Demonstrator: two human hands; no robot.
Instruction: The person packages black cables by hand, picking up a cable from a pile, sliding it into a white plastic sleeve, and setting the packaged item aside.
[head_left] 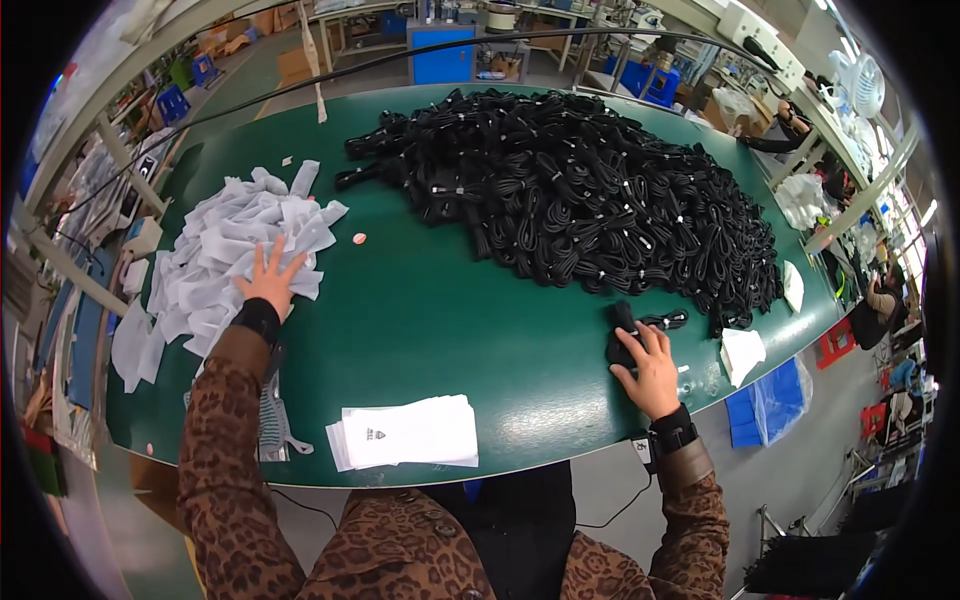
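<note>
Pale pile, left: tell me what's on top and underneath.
The left hand rests on the pale pile. Green table shows beside it; whatever lies underneath is covered.

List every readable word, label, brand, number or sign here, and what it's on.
White paper stack: small dark emblem and print, too small to read.
White box at the table edge: dark mark, too blurred to read.
Black cables: none readable.
Nothing else legible.

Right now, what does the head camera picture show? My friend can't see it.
A person's left hand rests on a heap of pale, flat pieces while the right hand touches a black bundle on a green table. A big pile of coiled black cords lies farther back; white slips are stacked near the person.
</note>
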